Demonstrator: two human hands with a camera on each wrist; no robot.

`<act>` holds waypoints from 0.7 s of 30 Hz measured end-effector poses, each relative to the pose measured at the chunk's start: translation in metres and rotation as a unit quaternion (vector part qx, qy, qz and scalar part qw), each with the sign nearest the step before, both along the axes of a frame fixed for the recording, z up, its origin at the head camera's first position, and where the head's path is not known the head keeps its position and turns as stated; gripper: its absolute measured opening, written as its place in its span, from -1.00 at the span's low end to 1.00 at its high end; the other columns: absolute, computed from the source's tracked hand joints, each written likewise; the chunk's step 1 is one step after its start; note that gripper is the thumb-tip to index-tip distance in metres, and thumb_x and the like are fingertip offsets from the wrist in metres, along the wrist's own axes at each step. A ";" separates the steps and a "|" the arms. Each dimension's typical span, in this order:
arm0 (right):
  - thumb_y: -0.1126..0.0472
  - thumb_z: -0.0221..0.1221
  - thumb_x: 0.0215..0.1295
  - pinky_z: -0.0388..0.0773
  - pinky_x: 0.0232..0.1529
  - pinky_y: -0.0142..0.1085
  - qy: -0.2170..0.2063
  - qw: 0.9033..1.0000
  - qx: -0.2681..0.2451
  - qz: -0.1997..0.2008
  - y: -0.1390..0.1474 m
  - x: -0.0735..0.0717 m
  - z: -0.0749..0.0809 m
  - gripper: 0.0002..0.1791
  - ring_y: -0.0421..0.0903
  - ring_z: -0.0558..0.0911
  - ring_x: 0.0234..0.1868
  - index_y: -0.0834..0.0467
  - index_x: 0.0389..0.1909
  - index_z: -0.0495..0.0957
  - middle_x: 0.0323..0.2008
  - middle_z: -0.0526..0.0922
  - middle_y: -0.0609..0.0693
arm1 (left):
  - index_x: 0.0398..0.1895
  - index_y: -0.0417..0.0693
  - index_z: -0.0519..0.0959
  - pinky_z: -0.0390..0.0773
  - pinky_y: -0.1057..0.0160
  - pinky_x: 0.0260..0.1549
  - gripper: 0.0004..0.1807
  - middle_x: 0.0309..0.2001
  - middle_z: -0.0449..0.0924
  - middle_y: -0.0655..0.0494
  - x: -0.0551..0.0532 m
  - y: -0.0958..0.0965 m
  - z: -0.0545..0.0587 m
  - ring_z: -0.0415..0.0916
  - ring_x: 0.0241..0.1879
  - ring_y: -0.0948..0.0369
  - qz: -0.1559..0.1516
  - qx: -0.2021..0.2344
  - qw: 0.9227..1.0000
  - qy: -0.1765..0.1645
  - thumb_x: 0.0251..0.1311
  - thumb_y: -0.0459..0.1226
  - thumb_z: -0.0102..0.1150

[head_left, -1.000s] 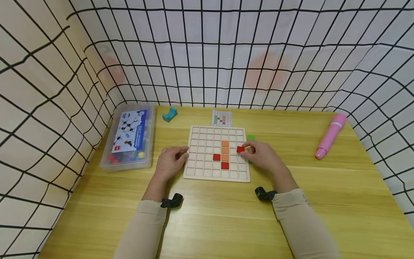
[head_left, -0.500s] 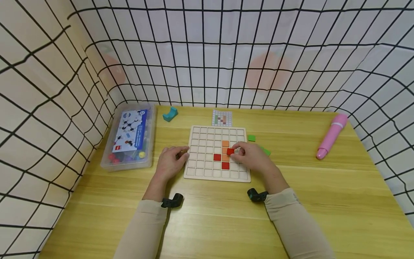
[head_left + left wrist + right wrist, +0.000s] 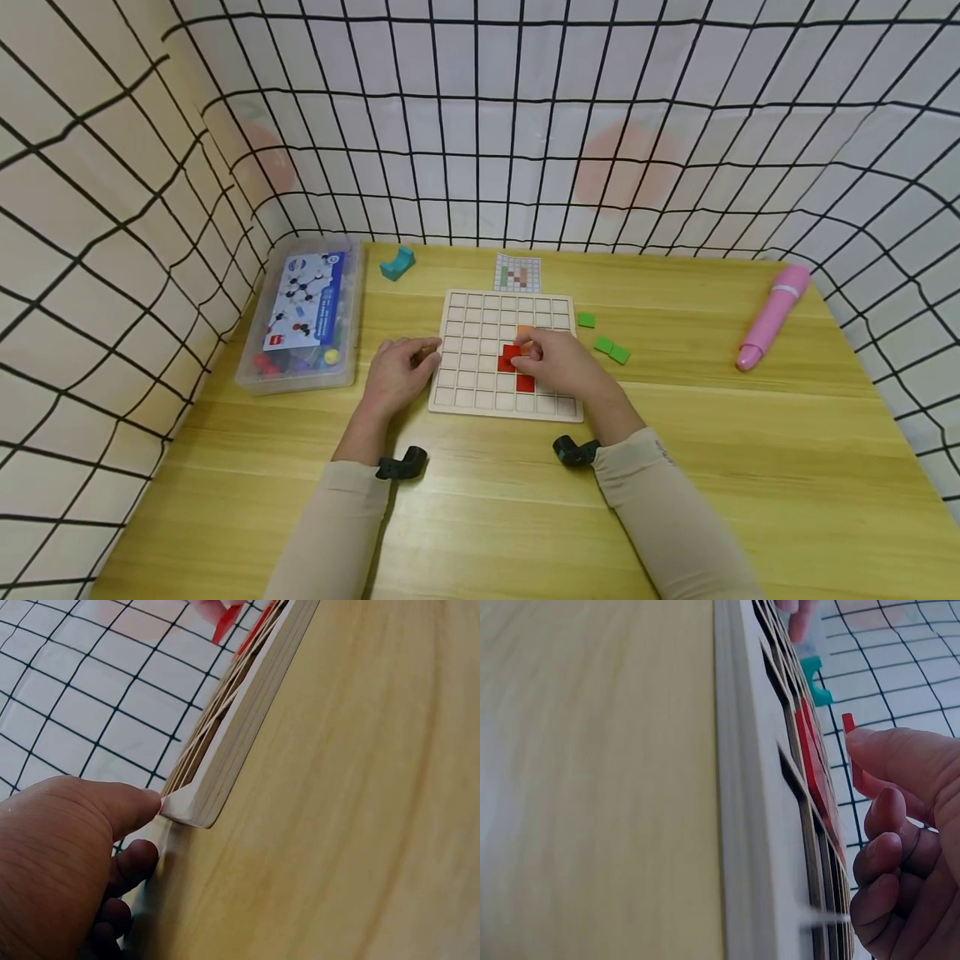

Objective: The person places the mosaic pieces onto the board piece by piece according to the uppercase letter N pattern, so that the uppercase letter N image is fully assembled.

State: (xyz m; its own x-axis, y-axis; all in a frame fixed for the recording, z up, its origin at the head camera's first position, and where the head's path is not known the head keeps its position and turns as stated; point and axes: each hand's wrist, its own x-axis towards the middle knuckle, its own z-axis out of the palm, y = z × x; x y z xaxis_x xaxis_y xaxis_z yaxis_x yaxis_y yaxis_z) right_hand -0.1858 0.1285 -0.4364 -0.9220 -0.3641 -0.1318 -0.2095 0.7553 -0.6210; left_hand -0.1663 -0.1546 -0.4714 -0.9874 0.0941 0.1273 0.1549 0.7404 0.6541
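My right hand [image 3: 562, 362] pinches a red square tile [image 3: 512, 352] between thumb and fingertips, just above the gridded wooden board [image 3: 468, 392]. In the right wrist view the tile [image 3: 847, 724] stands on edge, apart from the board. Below it, a red tile [image 3: 503, 366] lies in the grid, partly covered. Another red tile [image 3: 525, 383] sits lower right. An orange tile [image 3: 524, 331] shows at its top, with the orange column below hidden by my hand. My left hand [image 3: 397, 375] touches the board's left edge with thumb and forefinger; in the left wrist view, the thumb [image 3: 139, 806] meets the rim.
Several green tiles [image 3: 603, 344] lie right of the board. Behind it is a small printed grid card [image 3: 517, 273], with a teal curved block [image 3: 397, 263] farther left. A clear plastic box [image 3: 300, 317] stands left; a pink cylindrical object [image 3: 775, 317] lies right. Black netting surrounds the table.
My right hand has carried the red tile leftward from the board's right edge to above its middle, uncovering the green tiles. My left hand stays at the left edge.
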 end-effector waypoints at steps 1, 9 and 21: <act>-0.01 0.27 0.39 0.32 -0.37 -0.27 0.001 1.000 0.006 0.001 -0.002 -0.001 0.000 -0.70 -0.12 0.42 -0.47 0.03 0.03 0.59 -0.49 0.47 -0.08 | 0.17 0.08 0.70 0.30 0.17 -0.20 -0.65 -0.30 0.65 0.02 0.000 0.000 0.000 0.37 -0.25 0.07 0.000 -0.001 1.000 0.000 0.36 -0.12 0.22; -0.06 0.25 0.40 0.37 -0.37 -0.29 0.002 0.999 0.043 0.004 -0.017 -0.008 -0.001 -0.66 -0.14 0.45 -0.50 0.02 0.06 0.61 -0.46 0.51 -0.08 | 0.16 0.06 0.71 0.31 0.16 -0.21 -0.65 -0.31 0.65 0.02 -0.001 0.001 -0.001 0.37 -0.25 0.07 -0.001 -0.004 1.000 0.008 0.35 -0.14 0.23; 0.01 0.25 0.39 0.38 -0.40 -0.28 -0.001 0.997 0.081 0.016 -0.036 -0.021 0.008 -0.65 -0.13 0.46 -0.53 0.07 0.09 0.61 -0.52 0.56 -0.06 | 0.16 0.07 0.70 0.32 0.15 -0.24 -0.64 -0.31 0.67 0.03 0.000 0.002 0.000 0.36 -0.28 0.09 0.001 -0.005 1.000 0.008 0.33 -0.14 0.24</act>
